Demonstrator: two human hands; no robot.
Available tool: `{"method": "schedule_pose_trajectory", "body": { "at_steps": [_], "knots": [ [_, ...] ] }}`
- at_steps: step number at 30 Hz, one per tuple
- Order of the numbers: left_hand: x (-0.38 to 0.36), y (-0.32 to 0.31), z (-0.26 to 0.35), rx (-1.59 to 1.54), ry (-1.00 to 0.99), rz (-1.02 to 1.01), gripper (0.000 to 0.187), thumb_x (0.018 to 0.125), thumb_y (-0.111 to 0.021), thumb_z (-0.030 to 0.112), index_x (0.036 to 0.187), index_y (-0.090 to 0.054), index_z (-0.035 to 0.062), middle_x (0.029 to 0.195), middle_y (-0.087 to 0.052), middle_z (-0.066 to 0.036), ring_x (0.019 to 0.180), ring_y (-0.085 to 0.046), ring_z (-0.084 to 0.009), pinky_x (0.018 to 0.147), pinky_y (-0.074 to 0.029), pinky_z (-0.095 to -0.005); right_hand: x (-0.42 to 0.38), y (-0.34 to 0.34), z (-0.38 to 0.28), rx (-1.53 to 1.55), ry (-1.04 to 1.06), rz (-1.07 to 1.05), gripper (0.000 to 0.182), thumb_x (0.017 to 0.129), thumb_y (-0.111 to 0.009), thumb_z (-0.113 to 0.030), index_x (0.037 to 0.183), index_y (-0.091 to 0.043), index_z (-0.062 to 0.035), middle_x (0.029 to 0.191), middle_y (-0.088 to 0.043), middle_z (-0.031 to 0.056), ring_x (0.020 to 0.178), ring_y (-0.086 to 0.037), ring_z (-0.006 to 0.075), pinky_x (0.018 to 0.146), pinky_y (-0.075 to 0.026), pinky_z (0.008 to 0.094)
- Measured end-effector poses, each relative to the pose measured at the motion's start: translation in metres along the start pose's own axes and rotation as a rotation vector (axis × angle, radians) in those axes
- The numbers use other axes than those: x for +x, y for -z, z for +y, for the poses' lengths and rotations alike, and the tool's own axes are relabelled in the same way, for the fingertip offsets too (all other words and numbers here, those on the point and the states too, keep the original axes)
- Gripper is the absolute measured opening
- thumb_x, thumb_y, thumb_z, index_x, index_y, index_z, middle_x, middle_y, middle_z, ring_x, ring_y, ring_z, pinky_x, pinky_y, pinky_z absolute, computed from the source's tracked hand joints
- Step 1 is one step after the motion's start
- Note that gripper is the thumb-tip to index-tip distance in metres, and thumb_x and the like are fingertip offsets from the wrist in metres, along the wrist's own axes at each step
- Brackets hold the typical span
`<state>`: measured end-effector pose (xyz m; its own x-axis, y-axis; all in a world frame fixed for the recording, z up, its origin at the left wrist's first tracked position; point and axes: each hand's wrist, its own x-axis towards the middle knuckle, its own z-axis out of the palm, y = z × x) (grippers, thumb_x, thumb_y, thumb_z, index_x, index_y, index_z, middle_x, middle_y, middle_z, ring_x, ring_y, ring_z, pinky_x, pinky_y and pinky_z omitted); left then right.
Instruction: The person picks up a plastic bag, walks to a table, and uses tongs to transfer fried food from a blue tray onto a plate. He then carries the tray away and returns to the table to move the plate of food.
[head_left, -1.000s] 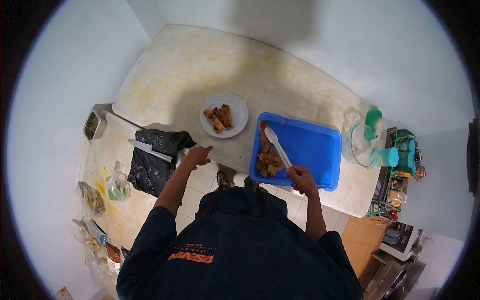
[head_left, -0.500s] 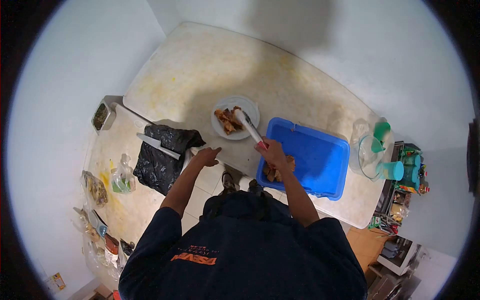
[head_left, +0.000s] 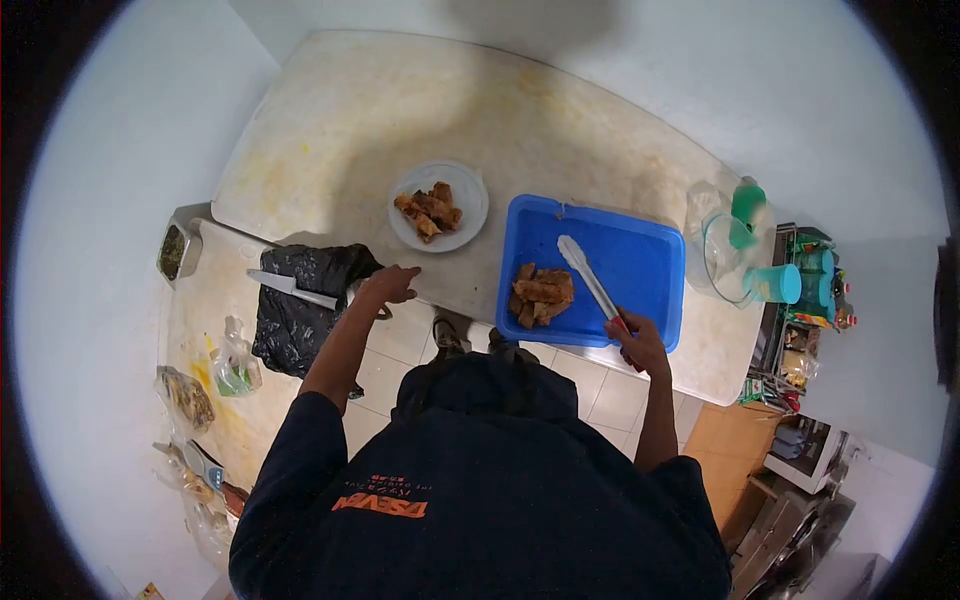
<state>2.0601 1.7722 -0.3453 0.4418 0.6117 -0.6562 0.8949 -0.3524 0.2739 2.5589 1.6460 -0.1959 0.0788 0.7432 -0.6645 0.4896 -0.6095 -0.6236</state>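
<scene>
My right hand (head_left: 638, 340) grips metal tongs (head_left: 590, 279) by their red-tipped handle; the tongs' ends lie over the bare floor of a blue plastic tray (head_left: 640, 260) with nothing in them. A heap of brown fried pieces (head_left: 541, 294) sits in the tray's near left corner. Left of the tray stands a white plate (head_left: 470, 195) holding a few of the same fried pieces (head_left: 429, 209). My left hand (head_left: 388, 285) rests with fingers spread on the counter's front edge, between the plate and a black plastic bag (head_left: 300, 310).
A knife (head_left: 290, 288) lies on the black bag. A clear jug with green cups (head_left: 745, 265) stands right of the tray. A small metal container (head_left: 172, 251) and several food bags (head_left: 235, 370) line the left counter. The worn counter (head_left: 400, 110) runs back to the wall.
The tongs were over the white plate half a second ago; my right hand has swung them back right over the blue tray. The plate holds more pieces than one second ago.
</scene>
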Motion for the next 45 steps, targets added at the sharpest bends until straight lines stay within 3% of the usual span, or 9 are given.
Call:
{"method": "schedule_pose_trajectory", "body": {
  "at_steps": [4, 7, 11, 17, 26, 33, 39, 42, 45],
  "knots": [
    [0.0, 0.001, -0.001, -0.012, 0.044, -0.059, 0.07, 0.084, -0.069, 0.033, 0.145, -0.039, 0.0154, 0.112, -0.065, -0.024, 0.106, -0.062, -0.0414, 0.088, -0.052, -0.0505, -0.003, 0.006, 0.022, -0.345, 0.289, 0.056, 0.056, 0.084, -0.075, -0.037, 0.131, -0.06, -0.0098, 0.079, -0.066, 0.0121, 0.065, -0.064, 0.0204, 0.059, -0.05, 0.0343],
    [0.0, -0.009, -0.006, -0.016, 0.032, -0.048, 0.071, 0.084, -0.069, 0.032, 0.146, -0.038, 0.0155, 0.111, -0.065, -0.024, 0.105, -0.062, -0.041, 0.087, -0.052, -0.0505, -0.005, 0.022, 0.033, -0.509, 0.432, 0.065, 0.057, 0.083, -0.075, -0.035, 0.133, -0.058, -0.0114, 0.09, -0.068, 0.0157, 0.084, -0.067, 0.0277, 0.075, -0.052, 0.039],
    [0.001, -0.01, -0.005, -0.013, 0.032, -0.046, 0.072, 0.083, -0.069, 0.033, 0.147, -0.038, 0.0157, 0.111, -0.065, -0.023, 0.104, -0.063, -0.0407, 0.088, -0.052, -0.0502, -0.026, 0.047, -0.014, -0.942, 0.406, 0.037, 0.063, 0.081, -0.074, -0.037, 0.138, -0.052, -0.0218, 0.097, -0.066, 0.0095, 0.085, -0.067, 0.031, 0.073, -0.054, 0.0417],
    [-0.002, -0.009, 0.0, 0.024, 0.067, -0.045, 0.073, 0.084, -0.068, 0.034, 0.148, -0.036, 0.0169, 0.114, -0.063, -0.024, 0.107, -0.062, -0.04, 0.089, -0.052, -0.0496, -0.013, 0.049, -0.02, -1.299, 0.481, 0.081, 0.055, 0.086, -0.067, -0.033, 0.138, -0.049, -0.0293, 0.098, -0.062, 0.0058, 0.082, -0.068, 0.0256, 0.068, -0.054, 0.0414],
    [-0.009, 0.0, 0.007, 0.001, 0.075, -0.042, 0.072, 0.083, -0.069, 0.034, 0.147, -0.039, 0.0165, 0.112, -0.064, -0.024, 0.107, -0.062, -0.0391, 0.09, -0.051, -0.0492, 0.003, 0.057, -0.028, -1.393, 0.622, 0.1, 0.048, 0.089, -0.061, -0.029, 0.135, -0.052, -0.0282, 0.093, -0.063, 0.0041, 0.069, -0.068, 0.0251, 0.059, -0.055, 0.0393],
    [-0.009, 0.002, 0.013, 0.008, 0.091, -0.057, 0.074, 0.082, -0.07, 0.033, 0.146, -0.039, 0.0133, 0.113, -0.064, -0.023, 0.105, -0.063, -0.0386, 0.088, -0.052, -0.0489, -0.009, 0.028, -0.011, -1.425, 0.744, 0.299, 0.041, 0.09, -0.057, -0.02, 0.13, -0.057, -0.0242, 0.087, -0.06, 0.0037, 0.063, -0.065, 0.019, 0.05, -0.054, 0.0321],
    [-0.015, 0.014, 0.024, 0.04, 0.106, -0.073, 0.073, 0.083, -0.069, 0.033, 0.146, -0.039, 0.0127, 0.11, -0.065, -0.023, 0.105, -0.063, -0.0386, 0.087, -0.052, -0.0487, -0.015, 0.008, 0.011, -1.428, 0.673, 0.327, 0.049, 0.089, -0.057, -0.019, 0.137, -0.051, -0.0237, 0.089, -0.061, 0.0044, 0.066, -0.066, 0.0206, 0.052, -0.055, 0.0337],
    [-0.008, 0.004, 0.014, 0.075, 0.029, -0.057, 0.073, 0.088, -0.063, 0.034, 0.147, -0.033, 0.0056, 0.101, -0.066, -0.027, 0.093, -0.065, -0.0423, 0.082, -0.053, -0.0507, -0.018, 0.014, 0.01, -1.351, 0.596, 0.262, 0.046, 0.091, -0.057, -0.021, 0.137, -0.052, -0.0225, 0.091, -0.063, 0.0059, 0.07, -0.067, 0.0219, 0.057, -0.056, 0.0389],
    [-0.005, -0.003, 0.011, 0.1, 0.048, -0.028, 0.073, 0.083, -0.068, 0.032, 0.146, -0.039, 0.0122, 0.11, -0.065, -0.023, 0.105, -0.063, -0.0388, 0.088, -0.052, -0.0491, -0.02, 0.03, 0.006, -1.138, 0.521, 0.185, 0.045, 0.092, -0.06, -0.022, 0.137, -0.053, -0.0204, 0.09, -0.065, 0.008, 0.071, -0.067, 0.0229, 0.06, -0.055, 0.0395]
  ]
}}
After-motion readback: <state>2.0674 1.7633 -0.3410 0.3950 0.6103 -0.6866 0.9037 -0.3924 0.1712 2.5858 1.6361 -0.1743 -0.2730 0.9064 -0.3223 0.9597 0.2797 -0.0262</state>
